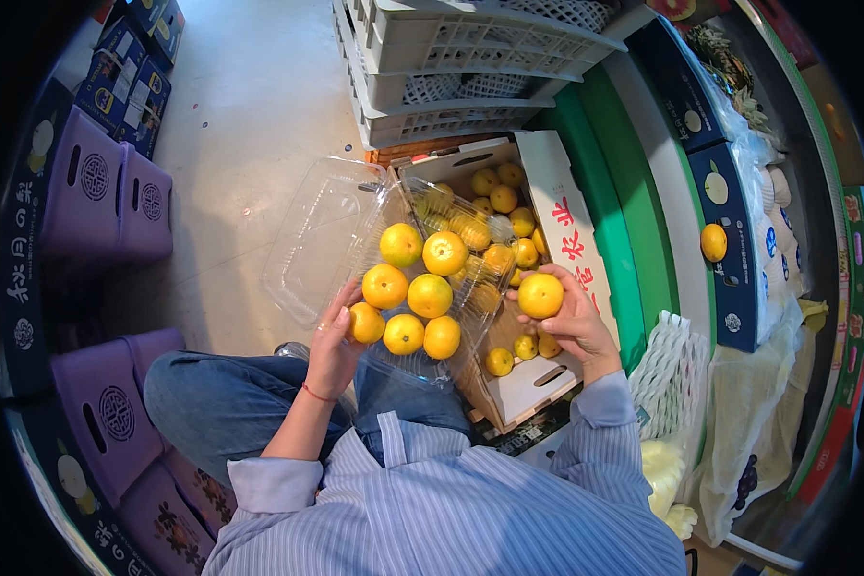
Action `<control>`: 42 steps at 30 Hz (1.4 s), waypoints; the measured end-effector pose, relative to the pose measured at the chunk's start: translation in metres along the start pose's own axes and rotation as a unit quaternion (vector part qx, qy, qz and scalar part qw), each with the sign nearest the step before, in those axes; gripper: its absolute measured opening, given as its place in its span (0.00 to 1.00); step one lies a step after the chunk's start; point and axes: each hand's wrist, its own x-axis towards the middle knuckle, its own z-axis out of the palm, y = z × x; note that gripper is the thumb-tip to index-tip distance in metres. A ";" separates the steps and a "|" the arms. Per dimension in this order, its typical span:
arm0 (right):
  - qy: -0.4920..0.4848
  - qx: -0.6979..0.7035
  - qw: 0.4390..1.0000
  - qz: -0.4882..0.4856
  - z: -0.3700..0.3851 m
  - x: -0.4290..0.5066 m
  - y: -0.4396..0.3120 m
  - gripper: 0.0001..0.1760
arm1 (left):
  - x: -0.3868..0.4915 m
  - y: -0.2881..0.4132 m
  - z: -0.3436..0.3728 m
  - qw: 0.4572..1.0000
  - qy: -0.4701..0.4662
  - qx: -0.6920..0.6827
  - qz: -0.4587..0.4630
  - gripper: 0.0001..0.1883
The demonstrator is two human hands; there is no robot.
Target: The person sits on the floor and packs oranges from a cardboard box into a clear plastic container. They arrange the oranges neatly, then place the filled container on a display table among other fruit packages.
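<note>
My left hand (335,349) grips the near left side of a clear plastic clamshell container (475,317), with its lid (317,237) hanging back on the left. Several yellow-orange mandarins (430,295) lie in the container; my fingertips are beside the lowest left one. In my right hand (572,317) is a single mandarin (541,296), raised just right of the container. Beneath, a cardboard box (525,392) holds more mandarins (504,199), some seen through the clear plastic. The container's far part overlaps the box.
White plastic crates (461,43) are stacked beyond the box. Purple bins (90,187) line the left side. To the right, a green ledge (619,180) runs beside dark blue fruit boxes (723,245), where a lone orange fruit (713,243) sits. Foam netting (666,374) hangs near my right sleeve.
</note>
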 end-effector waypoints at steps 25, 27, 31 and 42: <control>0.186 -0.589 0.744 -0.257 0.067 0.031 0.013 0.18 | -0.004 0.002 0.007 1.000 -0.026 -0.018 -0.003 0.37; 0.258 -0.502 0.783 -0.263 0.046 0.021 0.008 0.13 | -0.005 0.001 0.006 0.999 -0.032 -0.002 0.004 0.37; 0.251 -0.609 0.752 0.016 -0.015 -0.007 0.022 0.09 | -0.006 -0.002 0.002 0.996 -0.042 0.069 0.028 0.40; 0.205 -0.800 0.469 0.312 -0.178 0.043 0.154 0.16 | -0.004 -0.007 -0.007 0.987 -0.052 0.138 0.059 0.43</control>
